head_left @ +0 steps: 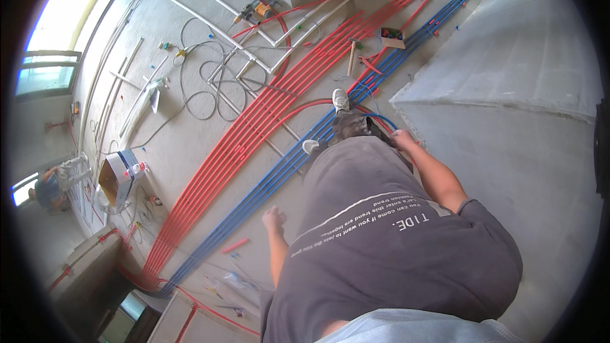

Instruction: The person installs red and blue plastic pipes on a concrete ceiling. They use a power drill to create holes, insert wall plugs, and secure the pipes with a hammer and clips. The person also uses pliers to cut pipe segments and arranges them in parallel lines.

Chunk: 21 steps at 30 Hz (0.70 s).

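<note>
My right hand [401,140] is closed at the end of a curved blue pipe [380,117], beside my right leg. Red piping passes close to that hand, partly hidden by my body. Out to the left, my left hand [274,220] hangs above the floor, its fingers loosely bent and apart with nothing visible in them. Straight blue pipes [254,192] run diagonally across the floor, passing beneath my feet. Alongside them lies a wider band of red pipes [219,149]. My white shoes [341,100] stand among the blue pipes.
A hammer [352,57] and a small open box [393,38] lie ahead. Farther left are white pipes [210,28], grey looped cable [202,98], a power tool [259,8] and a cardboard box [117,181]. A grey concrete wall [502,63] rises on the right. Another person [51,187] is at the far left.
</note>
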{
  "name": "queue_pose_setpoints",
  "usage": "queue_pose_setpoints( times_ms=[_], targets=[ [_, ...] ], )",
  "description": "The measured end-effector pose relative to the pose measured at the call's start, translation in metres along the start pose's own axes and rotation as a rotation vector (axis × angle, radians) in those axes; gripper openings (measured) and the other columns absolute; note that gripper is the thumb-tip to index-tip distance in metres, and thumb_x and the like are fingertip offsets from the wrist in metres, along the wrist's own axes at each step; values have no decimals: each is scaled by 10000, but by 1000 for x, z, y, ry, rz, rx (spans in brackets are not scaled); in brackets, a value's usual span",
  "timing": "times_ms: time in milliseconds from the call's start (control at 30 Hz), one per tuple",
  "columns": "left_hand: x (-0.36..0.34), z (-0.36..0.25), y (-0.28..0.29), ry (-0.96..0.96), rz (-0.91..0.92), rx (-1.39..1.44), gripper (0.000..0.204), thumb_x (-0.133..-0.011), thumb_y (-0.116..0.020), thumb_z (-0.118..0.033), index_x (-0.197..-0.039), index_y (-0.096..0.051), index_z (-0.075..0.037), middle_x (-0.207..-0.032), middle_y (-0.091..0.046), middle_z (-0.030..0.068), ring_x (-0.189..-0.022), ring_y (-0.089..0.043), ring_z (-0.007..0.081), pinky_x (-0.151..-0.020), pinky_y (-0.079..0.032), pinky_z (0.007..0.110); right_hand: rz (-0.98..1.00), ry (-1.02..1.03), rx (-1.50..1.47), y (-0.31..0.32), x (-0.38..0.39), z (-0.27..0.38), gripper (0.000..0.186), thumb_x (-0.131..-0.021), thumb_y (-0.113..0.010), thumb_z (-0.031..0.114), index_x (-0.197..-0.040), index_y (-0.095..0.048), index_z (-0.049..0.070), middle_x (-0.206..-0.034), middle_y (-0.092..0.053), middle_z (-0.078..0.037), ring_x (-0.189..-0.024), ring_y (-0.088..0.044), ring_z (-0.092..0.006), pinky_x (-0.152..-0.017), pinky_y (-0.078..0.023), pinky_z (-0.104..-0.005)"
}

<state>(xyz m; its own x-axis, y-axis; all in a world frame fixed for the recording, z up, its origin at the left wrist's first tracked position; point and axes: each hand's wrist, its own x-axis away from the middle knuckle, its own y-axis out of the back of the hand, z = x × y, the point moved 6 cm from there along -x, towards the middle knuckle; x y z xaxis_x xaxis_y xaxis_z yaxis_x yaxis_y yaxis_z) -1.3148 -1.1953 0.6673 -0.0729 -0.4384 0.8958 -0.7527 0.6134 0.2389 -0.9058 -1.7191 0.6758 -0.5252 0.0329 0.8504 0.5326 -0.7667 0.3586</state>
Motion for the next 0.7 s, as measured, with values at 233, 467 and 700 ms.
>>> queue_pose_setpoints(
  times_ms=[233, 467, 700],
  targets=[
    [21, -107, -66, -214, 43, -125, 207, -964, -717, -176, -952, -670, 26, -711, -616, 67, -560, -566, 163, -485, -426, 316, -56, 69, -229, 26, -33, 24, 108, -966, -682, 157, -978, -695, 50, -827, -683, -38, -666, -633, -146, -583, -499, -314],
    [267, -350, -242, -802, 383, -162, 228, -964, -724, -174, -860, -710, 29, -822, -665, 67, -755, -598, 127, -699, -452, 281, 49, 1, -270, 59, -72, 22, 99, -995, -647, 127, -1042, -648, 40, -821, -650, -47, -639, -610, -138, -530, -442, -274],
    [503, -434, -359, -1234, 1271, 91, 361, -1004, -679, -230, -997, -738, 126, -905, -688, 226, -787, -646, 290, -699, -517, 401, 167, -27, -279, 98, -128, 34, 103, -999, -654, 146, -1041, -652, 52, -841, -657, -36, -645, -612, -106, -513, -429, -247]
  ],
)
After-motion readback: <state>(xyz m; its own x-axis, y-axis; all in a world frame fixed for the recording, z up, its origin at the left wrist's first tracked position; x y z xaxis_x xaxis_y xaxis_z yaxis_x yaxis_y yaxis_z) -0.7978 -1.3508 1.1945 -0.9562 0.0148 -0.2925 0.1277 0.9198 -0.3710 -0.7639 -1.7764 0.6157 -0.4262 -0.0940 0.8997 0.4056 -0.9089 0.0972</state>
